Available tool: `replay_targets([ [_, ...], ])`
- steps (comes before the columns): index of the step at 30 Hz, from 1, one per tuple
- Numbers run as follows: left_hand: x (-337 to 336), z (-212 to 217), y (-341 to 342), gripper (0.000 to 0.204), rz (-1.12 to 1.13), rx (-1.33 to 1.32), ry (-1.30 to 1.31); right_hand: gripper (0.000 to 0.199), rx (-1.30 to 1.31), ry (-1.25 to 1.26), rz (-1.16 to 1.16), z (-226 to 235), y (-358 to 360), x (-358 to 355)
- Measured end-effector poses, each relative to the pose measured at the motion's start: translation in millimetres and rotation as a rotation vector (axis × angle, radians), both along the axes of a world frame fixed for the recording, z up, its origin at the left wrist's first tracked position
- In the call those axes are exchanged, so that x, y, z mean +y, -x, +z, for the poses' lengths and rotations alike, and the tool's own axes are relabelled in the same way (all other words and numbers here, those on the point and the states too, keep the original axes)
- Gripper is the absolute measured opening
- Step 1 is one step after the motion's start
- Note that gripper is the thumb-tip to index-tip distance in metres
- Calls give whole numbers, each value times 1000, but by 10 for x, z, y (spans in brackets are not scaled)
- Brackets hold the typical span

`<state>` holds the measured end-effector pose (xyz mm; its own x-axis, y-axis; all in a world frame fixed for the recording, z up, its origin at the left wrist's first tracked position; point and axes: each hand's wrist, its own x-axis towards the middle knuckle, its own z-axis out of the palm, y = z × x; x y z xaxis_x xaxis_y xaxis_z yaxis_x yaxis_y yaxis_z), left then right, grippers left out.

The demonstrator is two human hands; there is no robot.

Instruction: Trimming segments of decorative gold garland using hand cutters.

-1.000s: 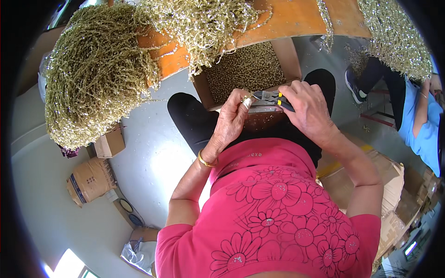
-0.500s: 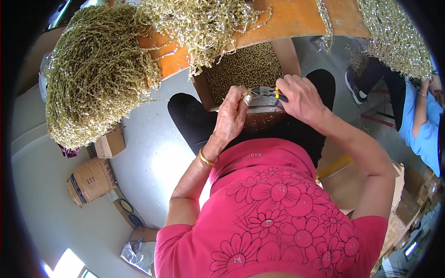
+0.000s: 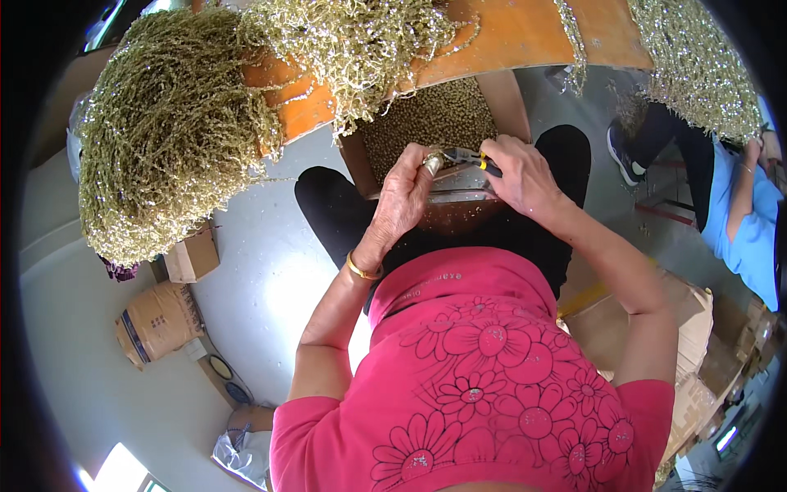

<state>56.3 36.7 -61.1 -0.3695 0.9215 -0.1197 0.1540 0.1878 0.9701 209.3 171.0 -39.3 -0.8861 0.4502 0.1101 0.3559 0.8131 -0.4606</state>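
Observation:
My left hand is closed in a pinch at the near end of an open box. A small gold-coloured piece shows at its fingertips, too small to name, and the thumb tip looks pale and silvery. Pliers with black and yellow handles are gripped in my right hand. Their metal jaws point left and reach the left fingertips. Whether the jaws touch the piece cannot be made out. Below both hands, small round gold beads fill the cardboard box between my knees.
An orange table curves across the far side. Thick bunches of glittery gold strands hang over its edge at left, centre and right. A person in blue sits at right. Cardboard lies at lower right; a brown sack is at left.
My right hand and the pliers have shifted slightly left, so the jaws are closer in at the left fingertips. The right forearm has swung inward a little; the left hand is nearly still.

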Motion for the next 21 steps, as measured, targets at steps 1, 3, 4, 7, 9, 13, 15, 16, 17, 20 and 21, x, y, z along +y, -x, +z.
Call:
replay_targets([
  [1,11,8,7,5,-8,29,-5,18,42,-41,8,-6,-2,2],
  [3,17,7,-1,4,-9,58,-15,20,12,-69,23,35,-2,26],
  [4,16,6,-4,4,-9,87,-24,21,-19,-97,41,46,-1,36],
  [7,41,59,-3,4,-24,117,-10,18,-20,-33,76,6,-8,111],
  [9,40,82,-6,4,-26,151,-16,18,-20,-48,106,6,12,172],
  [13,61,43,8,6,-42,209,-91,16,-7,-63,154,-33,25,251],
  [15,74,16,7,5,-27,285,-130,16,3,-72,161,-37,45,268],
  [16,80,13,7,5,-11,361,-169,17,13,-80,168,-29,57,267],
  [17,81,20,20,5,-9,361,-170,17,13,-82,169,-17,71,252],
  [20,122,72,75,9,38,-370,62,22,-110,253,53,-6,109,158],
  [21,147,79,62,12,38,-547,-16,27,-113,548,7,-10,110,83],
])
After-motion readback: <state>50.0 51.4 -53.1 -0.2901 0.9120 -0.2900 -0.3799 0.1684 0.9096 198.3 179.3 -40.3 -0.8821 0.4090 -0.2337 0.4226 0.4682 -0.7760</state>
